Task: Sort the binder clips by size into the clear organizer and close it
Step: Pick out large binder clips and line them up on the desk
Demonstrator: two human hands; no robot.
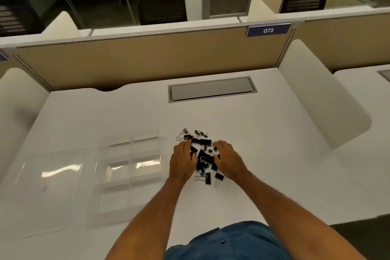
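Cupping both hands around the clips (203, 157): left hand (182, 163) and right hand (229, 159) are flanking the pile, fingers curled loosely, gripping nothing that shows. Clips are lying between the fingers, some strays just beyond the fingertips. Organizer (128, 170) is sitting open left of the left hand, compartments looking empty; lid (50, 188) lying farther left. Sorting and closing are both remaining, 0 clips sorted.

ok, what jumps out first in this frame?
A heap of black binder clips at mid-desk, with the left hand and right hand cupped around it. To its left lies the empty clear organizer, its lid flat alongside.
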